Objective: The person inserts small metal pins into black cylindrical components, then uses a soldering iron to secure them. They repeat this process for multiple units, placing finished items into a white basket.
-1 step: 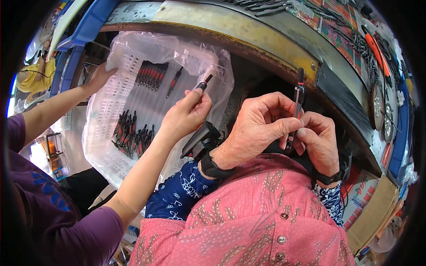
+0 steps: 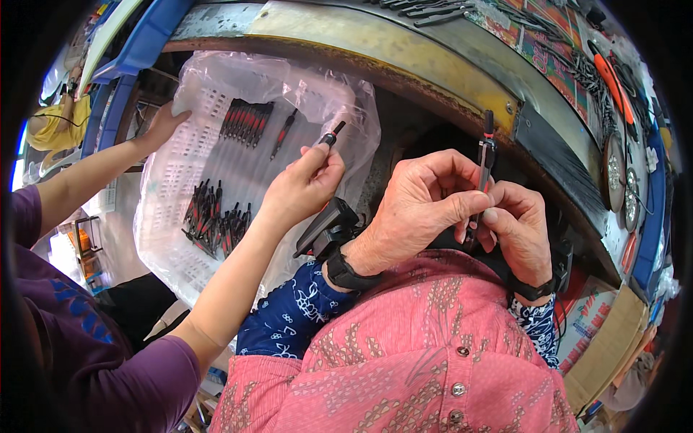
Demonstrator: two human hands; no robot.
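Note:
In front of my chest I hold a slim black-and-red pen-shaped tool (image 2: 487,153), upright with its dark tip pointing away from me. My left hand (image 2: 422,206) pinches its middle between thumb and fingers. Close against it, the fingers of my right hand (image 2: 521,227) are closed around the lower part, which they partly hide. To the left, a co-worker's hand (image 2: 307,180) grips a similar black tool (image 2: 333,135). That person's other hand (image 2: 167,126) rests at the edge of a white plastic basket (image 2: 160,184) lined with clear film.
Inside the basket lie a neat row of black-and-red tools (image 2: 247,123) and a loose pile of them (image 2: 216,220). A worn metal-edged bench (image 2: 375,54) runs across the far side, bearing black parts (image 2: 433,9) and orange-handled pliers (image 2: 610,76). Cardboard (image 2: 603,346) stands at right.

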